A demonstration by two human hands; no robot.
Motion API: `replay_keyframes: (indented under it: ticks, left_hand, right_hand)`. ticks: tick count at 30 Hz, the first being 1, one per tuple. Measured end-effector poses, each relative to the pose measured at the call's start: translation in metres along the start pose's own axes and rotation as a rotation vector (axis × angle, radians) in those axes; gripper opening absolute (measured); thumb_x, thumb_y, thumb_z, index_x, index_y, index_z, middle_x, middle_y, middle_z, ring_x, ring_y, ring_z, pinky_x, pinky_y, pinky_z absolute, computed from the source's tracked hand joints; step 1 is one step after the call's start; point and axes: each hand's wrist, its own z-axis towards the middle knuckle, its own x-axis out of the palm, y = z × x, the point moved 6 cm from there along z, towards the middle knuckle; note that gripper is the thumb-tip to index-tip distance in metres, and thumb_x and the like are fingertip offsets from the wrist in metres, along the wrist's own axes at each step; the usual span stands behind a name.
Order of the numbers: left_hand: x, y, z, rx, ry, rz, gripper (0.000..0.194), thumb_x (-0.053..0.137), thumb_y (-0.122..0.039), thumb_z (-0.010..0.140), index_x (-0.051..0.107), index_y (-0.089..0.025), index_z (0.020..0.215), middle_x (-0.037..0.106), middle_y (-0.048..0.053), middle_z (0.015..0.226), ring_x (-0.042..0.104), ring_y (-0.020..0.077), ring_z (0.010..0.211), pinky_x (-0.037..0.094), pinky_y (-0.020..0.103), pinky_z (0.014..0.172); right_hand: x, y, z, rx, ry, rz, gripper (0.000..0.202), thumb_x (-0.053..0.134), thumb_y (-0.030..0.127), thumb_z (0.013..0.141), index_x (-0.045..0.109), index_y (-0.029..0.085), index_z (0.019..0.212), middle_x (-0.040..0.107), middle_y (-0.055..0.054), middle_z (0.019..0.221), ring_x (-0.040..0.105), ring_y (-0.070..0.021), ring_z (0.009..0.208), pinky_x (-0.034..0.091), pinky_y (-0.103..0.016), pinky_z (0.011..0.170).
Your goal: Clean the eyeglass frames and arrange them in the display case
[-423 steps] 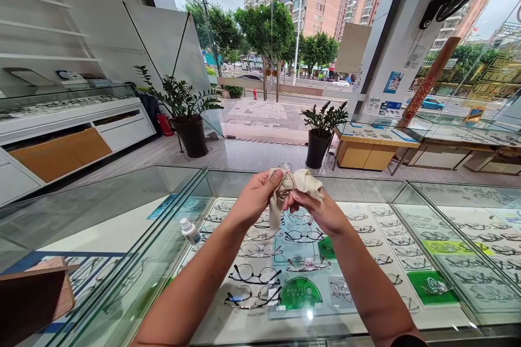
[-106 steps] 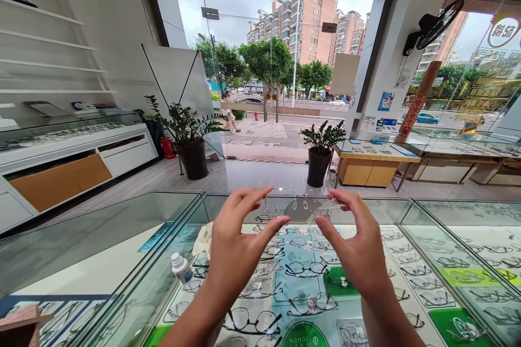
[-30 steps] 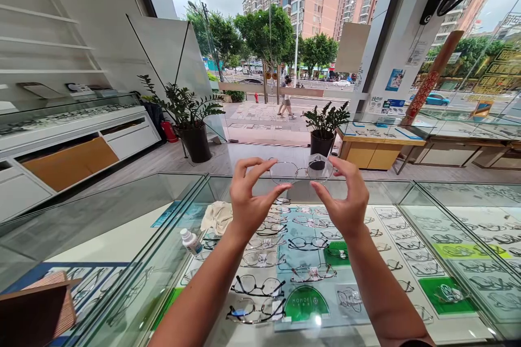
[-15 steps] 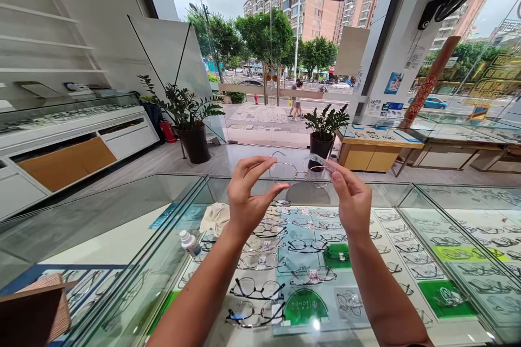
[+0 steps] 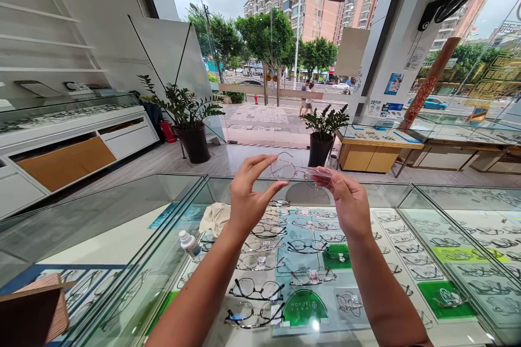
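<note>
A thin wire-framed pair of glasses [image 5: 299,173] is held up between my hands above the glass display case. My left hand [image 5: 251,187] has thumb and fingers parted in a C shape, its fingertips on the left rim and temple. The fingers of my right hand [image 5: 349,198] pinch the right end of the frame, where a clear, pinkish-looking piece [image 5: 319,173] overlaps the right lens; what it is I cannot tell. Beneath them, several pairs of glasses lie in rows, among them a dark-rimmed pair [image 5: 257,288].
A white bottle [image 5: 189,243] and a cream cloth [image 5: 215,219] are left of my left forearm. The case's glass edge [image 5: 374,183] runs beyond my hands. A brown box [image 5: 38,306] sits at the lower left. Potted plants [image 5: 195,143] stand by the glass front.
The clear piece at my right fingers has tilted and moved down across the right lens. My right hand has turned slightly and shifted left. Two people outside have moved right.
</note>
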Motion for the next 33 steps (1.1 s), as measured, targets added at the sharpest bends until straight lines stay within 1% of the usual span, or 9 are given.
replay_keyframes:
  ticks: [5, 8, 11, 13, 15, 18, 22, 28, 33]
  left_hand:
    - [0.001, 0.002, 0.0, -0.02, 0.016, -0.004, 0.053, 0.087, -0.038, 0.089, 0.071, -0.029, 0.139, 0.073, 0.008, 0.127, 0.071, 0.0223, 0.117, 0.061, 0.043, 0.103]
    - [-0.001, 0.003, 0.001, -0.017, 0.039, 0.012, 0.053, 0.087, -0.039, 0.089, 0.071, -0.029, 0.139, 0.072, 0.008, 0.127, 0.071, 0.0225, 0.116, 0.061, 0.042, 0.103]
    - [-0.001, 0.0, 0.003, 0.025, 0.114, 0.06, 0.052, 0.085, -0.04, 0.091, 0.07, -0.03, 0.14, 0.071, 0.008, 0.128, 0.07, 0.0234, 0.118, 0.061, 0.043, 0.103]
    - [0.001, -0.005, 0.003, 0.084, 0.196, 0.108, 0.051, 0.082, -0.038, 0.093, 0.068, -0.032, 0.142, 0.07, 0.009, 0.131, 0.07, 0.0239, 0.12, 0.061, 0.043, 0.103]
    - [0.004, -0.011, 0.001, 0.147, 0.276, 0.159, 0.05, 0.08, -0.034, 0.096, 0.066, -0.033, 0.144, 0.069, 0.01, 0.134, 0.071, 0.0248, 0.121, 0.062, 0.044, 0.101]
    - [0.006, -0.021, -0.002, 0.208, 0.332, 0.209, 0.053, 0.077, -0.031, 0.097, 0.063, -0.034, 0.148, 0.07, 0.011, 0.135, 0.071, 0.0272, 0.121, 0.062, 0.047, 0.101]
    - [0.005, -0.028, -0.002, 0.217, 0.344, 0.216, 0.055, 0.078, -0.031, 0.097, 0.061, -0.035, 0.149, 0.07, 0.011, 0.136, 0.071, 0.0289, 0.123, 0.061, 0.049, 0.102]
    - [0.001, -0.03, 0.001, 0.173, 0.366, 0.13, 0.053, 0.079, -0.03, 0.096, 0.062, -0.032, 0.146, 0.07, 0.01, 0.135, 0.071, 0.0265, 0.122, 0.063, 0.046, 0.1]
    - [0.0, -0.031, 0.001, 0.14, 0.375, 0.072, 0.049, 0.081, -0.029, 0.094, 0.065, -0.03, 0.14, 0.07, 0.01, 0.132, 0.072, 0.0248, 0.119, 0.063, 0.043, 0.098]
  right_hand:
    - [0.003, -0.001, 0.001, 0.017, 0.032, -0.023, 0.038, 0.061, 0.053, 0.106, 0.084, 0.024, 0.117, 0.083, -0.011, 0.123, 0.08, -0.0309, 0.114, 0.064, -0.054, 0.102]
    - [0.0, 0.001, 0.002, 0.003, 0.039, -0.054, 0.037, 0.06, 0.051, 0.106, 0.081, 0.025, 0.122, 0.082, -0.011, 0.126, 0.078, -0.0302, 0.118, 0.061, -0.055, 0.107]
    - [-0.007, 0.014, 0.002, -0.108, -0.021, -0.227, 0.034, 0.069, 0.047, 0.101, 0.076, 0.029, 0.129, 0.078, -0.009, 0.134, 0.072, -0.0288, 0.126, 0.056, -0.054, 0.113]
    - [-0.007, 0.025, 0.001, -0.205, -0.021, -0.417, 0.028, 0.074, 0.042, 0.097, 0.077, 0.029, 0.122, 0.077, -0.008, 0.131, 0.07, -0.0285, 0.127, 0.053, -0.052, 0.113]
    - [0.0, 0.03, -0.001, -0.26, 0.059, -0.576, 0.016, 0.075, 0.036, 0.097, 0.079, 0.029, 0.111, 0.078, -0.007, 0.123, 0.07, -0.0283, 0.122, 0.052, -0.051, 0.11]
    - [0.012, 0.027, -0.003, -0.264, 0.181, -0.672, 0.007, 0.072, 0.031, 0.099, 0.078, 0.028, 0.1, 0.08, -0.006, 0.111, 0.072, -0.0273, 0.11, 0.053, -0.048, 0.101]
    - [0.017, 0.025, -0.004, -0.262, 0.219, -0.676, 0.009, 0.069, 0.028, 0.101, 0.076, 0.027, 0.095, 0.08, -0.005, 0.104, 0.072, -0.0263, 0.104, 0.052, -0.046, 0.097]
    - [0.013, 0.026, -0.003, -0.217, 0.252, -0.627, 0.012, 0.07, 0.033, 0.101, 0.08, 0.029, 0.094, 0.076, -0.007, 0.118, 0.068, -0.0278, 0.117, 0.05, -0.05, 0.106]
    - [0.011, 0.023, -0.002, -0.157, 0.282, -0.535, 0.013, 0.072, 0.035, 0.101, 0.08, 0.028, 0.094, 0.076, -0.007, 0.118, 0.068, -0.027, 0.118, 0.05, -0.05, 0.108]
